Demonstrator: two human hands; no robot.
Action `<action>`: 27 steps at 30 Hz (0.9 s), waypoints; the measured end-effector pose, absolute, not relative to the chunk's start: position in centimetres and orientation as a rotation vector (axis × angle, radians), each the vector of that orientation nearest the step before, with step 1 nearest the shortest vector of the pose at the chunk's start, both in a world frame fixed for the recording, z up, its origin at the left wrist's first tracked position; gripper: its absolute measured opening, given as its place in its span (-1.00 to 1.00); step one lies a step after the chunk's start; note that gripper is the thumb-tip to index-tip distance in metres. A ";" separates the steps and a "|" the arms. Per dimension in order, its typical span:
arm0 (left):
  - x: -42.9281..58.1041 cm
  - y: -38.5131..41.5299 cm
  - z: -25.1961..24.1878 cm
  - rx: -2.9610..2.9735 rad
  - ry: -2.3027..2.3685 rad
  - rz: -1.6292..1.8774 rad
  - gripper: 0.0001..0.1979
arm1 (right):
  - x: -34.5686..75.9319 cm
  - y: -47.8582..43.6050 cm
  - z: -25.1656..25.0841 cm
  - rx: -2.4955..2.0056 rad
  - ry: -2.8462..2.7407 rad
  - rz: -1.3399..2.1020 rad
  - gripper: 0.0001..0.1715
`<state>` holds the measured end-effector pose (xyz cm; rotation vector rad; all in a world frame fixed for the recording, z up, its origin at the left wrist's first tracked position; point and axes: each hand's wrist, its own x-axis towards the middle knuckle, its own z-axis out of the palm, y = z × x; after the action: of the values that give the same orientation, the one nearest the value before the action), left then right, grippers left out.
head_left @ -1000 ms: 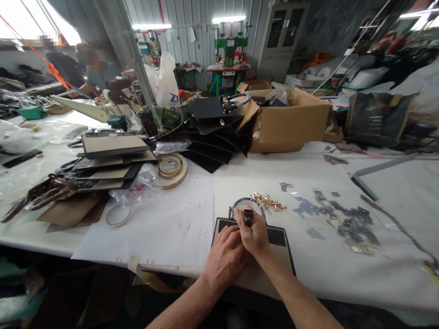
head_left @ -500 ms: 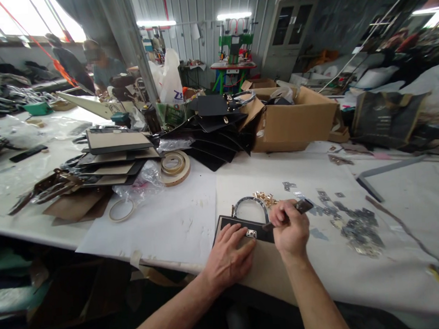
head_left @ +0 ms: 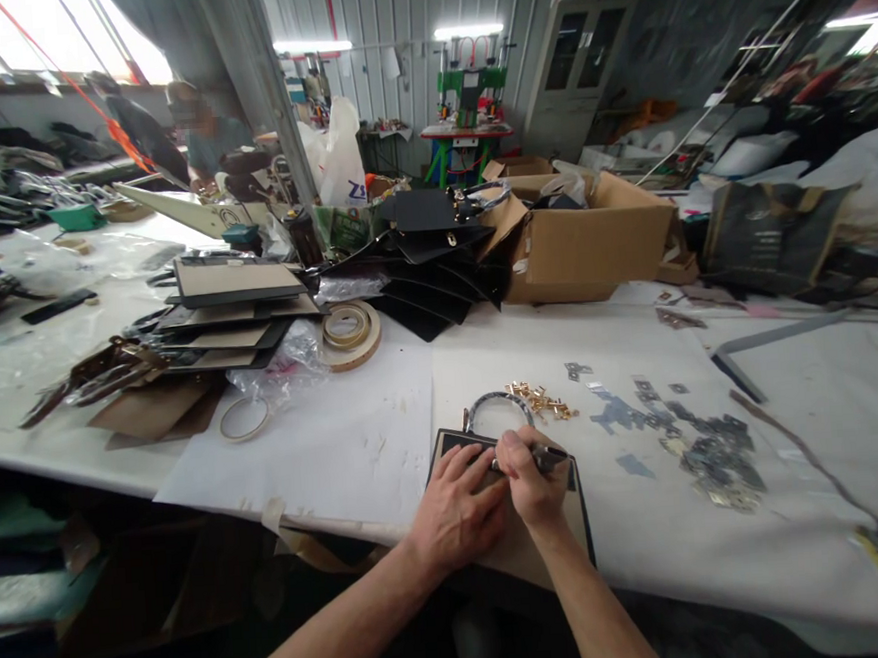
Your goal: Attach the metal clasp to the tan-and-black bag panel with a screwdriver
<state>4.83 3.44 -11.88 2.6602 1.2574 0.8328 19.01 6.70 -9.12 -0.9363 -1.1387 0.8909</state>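
On the left of the white paper-covered worktop (head_left: 357, 445) lies a fanned stack of flat panels (head_left: 231, 303), tan card faces edged in black, with a thin pale ring (head_left: 244, 420) in front of it and a thicker roll of tape (head_left: 347, 333) just to its right. Behind those, glossy black panels (head_left: 434, 259) spread like a fan beside an open cardboard box (head_left: 587, 238). At the near edge lies the bag panel (head_left: 447, 444), a flat rectangle with a matte black band along its far side and a tan card face toward the person; its long axis runs left to right, and its curved grey handle (head_left: 498, 405) arches away from the person. The left hand (head_left: 456, 508) lies flat on the panel with fingers spread, pressing it down, gripping nothing. Touching it, the right hand (head_left: 529, 483) has its grip closed around a small dark tool (head_left: 549, 454), which points out to the right and lies nearly level over the black band. Just beyond the handle sits a little heap of shiny gold fittings (head_left: 541, 400); farther right, flat grey metal pieces (head_left: 688, 442) lie scattered over the paper.
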 end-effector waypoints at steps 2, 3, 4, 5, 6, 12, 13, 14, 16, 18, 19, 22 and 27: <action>4.9 3.5 -12.1 2.651 1.248 0.850 -0.68 | 18.8 6.3 -9.3 -0.966 -1.226 0.756 -0.51; 4.9 3.5 -12.3 2.646 1.242 0.864 -0.68 | 18.6 6.1 -9.3 -0.970 -1.289 0.693 -0.54; 4.9 3.5 -12.5 2.644 1.235 0.879 -0.68 | 18.4 5.9 -9.2 -0.967 -1.354 0.634 -0.57; 4.9 3.6 -12.8 2.641 1.232 0.895 -0.67 | 18.2 5.7 -9.2 -0.957 -1.416 0.583 -0.61; 5.0 3.6 -13.1 2.639 1.233 0.913 -0.66 | 17.9 5.7 -9.1 -0.945 -1.474 0.542 -0.63; 5.0 3.5 -13.4 2.622 1.232 0.943 -0.58 | 17.2 6.5 -9.1 -0.987 -1.581 0.420 -0.60; 5.0 3.5 -13.2 2.620 1.236 0.942 -0.58 | 17.2 6.8 -9.0 -1.019 -1.547 0.458 -0.58; 5.0 3.5 -13.0 2.620 1.245 0.939 -0.61 | 17.4 7.2 -9.0 -1.045 -1.496 0.523 -0.55; 5.1 3.5 -12.6 2.621 1.270 0.918 -0.68 | 18.0 8.0 -8.7 -1.034 -1.307 0.704 -0.49; 5.1 3.4 -12.3 2.618 1.297 0.888 -0.68 | 18.9 8.7 -8.1 -0.931 -1.031 0.861 -0.44; 5.1 3.4 -12.3 2.614 1.308 0.875 -0.66 | 19.3 9.0 -7.7 -0.865 -0.911 0.911 -0.42; 5.1 3.3 -12.3 2.609 1.305 0.855 -0.63 | 20.0 9.4 -7.0 -0.739 -0.785 0.981 -0.41; 5.1 3.4 -12.5 2.609 1.295 0.876 -0.67 | 19.1 9.0 -8.4 -0.848 -0.996 0.988 -0.44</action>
<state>5.08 3.35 -12.48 2.6094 1.2951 0.8763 19.10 8.96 -8.39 -0.8484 -0.9961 0.9885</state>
